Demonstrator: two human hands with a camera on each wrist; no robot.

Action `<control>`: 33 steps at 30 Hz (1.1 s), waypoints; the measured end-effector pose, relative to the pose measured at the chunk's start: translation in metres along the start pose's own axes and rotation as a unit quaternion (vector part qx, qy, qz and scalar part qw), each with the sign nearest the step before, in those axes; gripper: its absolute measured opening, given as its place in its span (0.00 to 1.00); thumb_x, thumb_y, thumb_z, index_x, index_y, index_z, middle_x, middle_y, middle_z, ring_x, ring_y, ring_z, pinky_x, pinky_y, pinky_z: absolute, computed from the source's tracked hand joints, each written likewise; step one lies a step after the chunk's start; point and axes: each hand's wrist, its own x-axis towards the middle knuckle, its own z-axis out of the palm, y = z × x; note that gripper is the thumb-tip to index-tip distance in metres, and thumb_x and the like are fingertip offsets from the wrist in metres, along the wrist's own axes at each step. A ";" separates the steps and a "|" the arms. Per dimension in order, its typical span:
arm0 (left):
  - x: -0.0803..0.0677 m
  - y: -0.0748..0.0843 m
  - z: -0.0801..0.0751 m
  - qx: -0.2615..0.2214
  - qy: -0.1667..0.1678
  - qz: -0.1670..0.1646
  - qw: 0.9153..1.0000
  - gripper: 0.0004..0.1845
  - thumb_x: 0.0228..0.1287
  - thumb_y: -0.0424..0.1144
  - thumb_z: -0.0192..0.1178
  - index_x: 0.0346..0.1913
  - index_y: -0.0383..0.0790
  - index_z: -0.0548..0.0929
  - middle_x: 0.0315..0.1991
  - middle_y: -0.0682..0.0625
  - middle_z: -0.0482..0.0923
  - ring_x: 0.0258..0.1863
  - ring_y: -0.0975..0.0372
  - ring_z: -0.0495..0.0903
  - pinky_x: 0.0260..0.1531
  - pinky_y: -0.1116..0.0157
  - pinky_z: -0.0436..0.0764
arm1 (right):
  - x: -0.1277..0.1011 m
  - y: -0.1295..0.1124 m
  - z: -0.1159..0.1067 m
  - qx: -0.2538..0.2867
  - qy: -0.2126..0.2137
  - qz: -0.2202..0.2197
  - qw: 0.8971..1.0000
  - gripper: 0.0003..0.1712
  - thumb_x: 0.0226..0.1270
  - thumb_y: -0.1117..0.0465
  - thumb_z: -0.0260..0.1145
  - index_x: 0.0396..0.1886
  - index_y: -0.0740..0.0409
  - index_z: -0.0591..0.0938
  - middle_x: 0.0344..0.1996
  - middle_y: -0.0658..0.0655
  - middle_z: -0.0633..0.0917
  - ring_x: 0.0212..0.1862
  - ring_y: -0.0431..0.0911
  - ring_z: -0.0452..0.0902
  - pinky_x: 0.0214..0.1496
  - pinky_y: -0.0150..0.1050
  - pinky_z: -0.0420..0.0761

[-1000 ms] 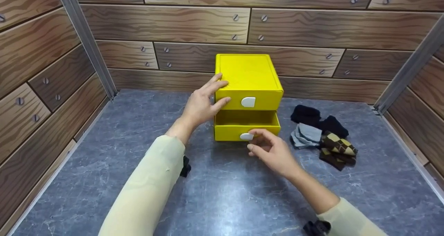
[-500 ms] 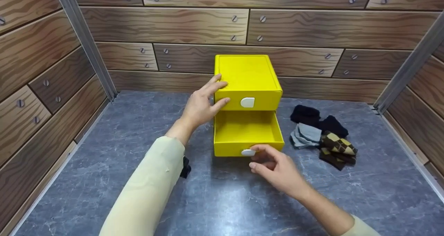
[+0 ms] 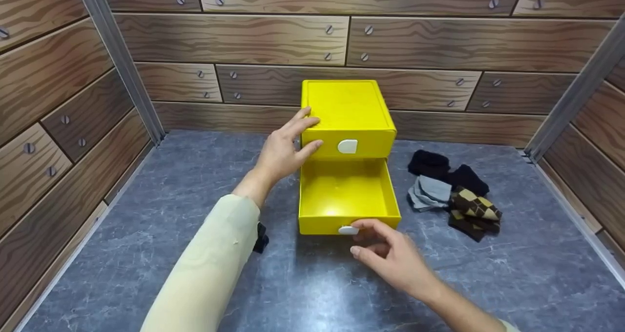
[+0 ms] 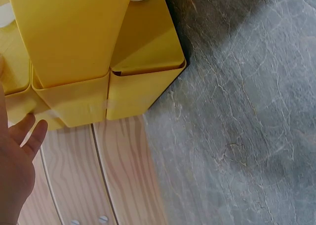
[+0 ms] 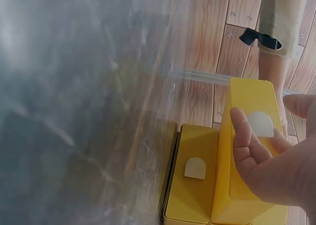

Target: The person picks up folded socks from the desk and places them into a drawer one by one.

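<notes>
Steadily brace the yellow cabinet (image 3: 347, 112) with the flat left hand (image 3: 283, 149) while the right hand (image 3: 390, 259) pinches the handle (image 3: 347, 230), drawing the lower drawer (image 3: 344, 197) straight along the surface (image 3: 146, 215).

The drawer box (image 3: 347, 110) is smooth, glossy yellow plastic with matt white tabs (image 3: 347, 146). The counter (image 3: 171, 195) looks like polished grey marble; socks (image 3: 454, 193) are soft knit cloth.

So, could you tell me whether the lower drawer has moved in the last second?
Yes: the lower drawer has slid further out of the yellow cabinet, toward the person.
</notes>
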 end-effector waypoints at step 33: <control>0.000 -0.001 0.000 -0.011 -0.004 -0.010 1.000 0.29 0.76 0.54 0.65 0.76 0.53 0.77 0.83 0.59 0.58 0.77 0.60 0.67 0.74 0.57 0.69 | -0.017 0.004 -0.066 -0.008 -0.077 -0.117 0.990 0.21 0.75 0.66 0.69 0.66 0.60 0.82 0.53 0.59 0.89 0.45 0.53 0.89 0.44 0.45 0.90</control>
